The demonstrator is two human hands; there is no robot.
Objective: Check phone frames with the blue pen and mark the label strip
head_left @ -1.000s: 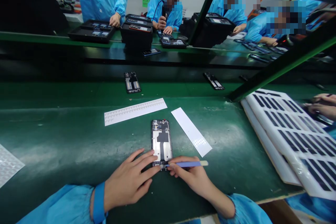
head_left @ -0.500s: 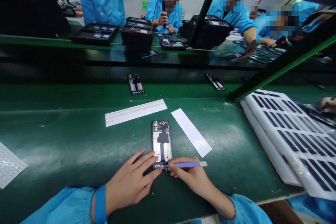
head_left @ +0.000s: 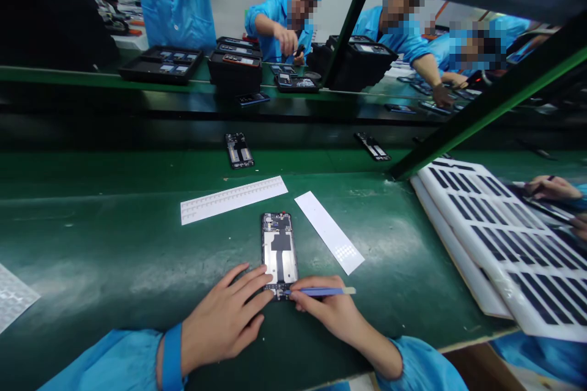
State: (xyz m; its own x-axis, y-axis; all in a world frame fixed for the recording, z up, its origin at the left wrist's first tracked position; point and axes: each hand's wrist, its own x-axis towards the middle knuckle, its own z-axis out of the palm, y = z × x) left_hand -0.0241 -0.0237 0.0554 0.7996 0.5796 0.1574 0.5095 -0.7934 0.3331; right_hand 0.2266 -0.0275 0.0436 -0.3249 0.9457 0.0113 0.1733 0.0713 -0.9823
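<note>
An opened phone body point(head_left: 280, 250) lies on the green bench point(head_left: 220, 256), its inner boards and silver plate showing. My left hand point(head_left: 229, 317) rests with fingers stretched out, the tips on the phone's lower left edge. Pinched in my right hand point(head_left: 332, 311) are blue-purple tweezers point(head_left: 321, 291) with a pale end. Their tip meets the phone's lower end, where small parts are too fine to make out. Above the phone lies a sticker strip point(head_left: 233, 198) with rows of small marks. To the right is a white strip point(head_left: 321, 223) with round dots.
Two more phone bodies point(head_left: 239, 151) point(head_left: 372, 146) lie further back. Sheets with black strips point(head_left: 504, 244) are stacked at right, near a green post point(head_left: 458, 122). A silvery sheet point(head_left: 13, 296) is at left. Co-workers point(head_left: 284, 30) in blue sit beyond, behind black trays point(head_left: 160, 64).
The view has shifted slightly. My hands stay at the phone's lower end, with the tweezers still held there. Across the bench a co-worker's arm has moved.
</note>
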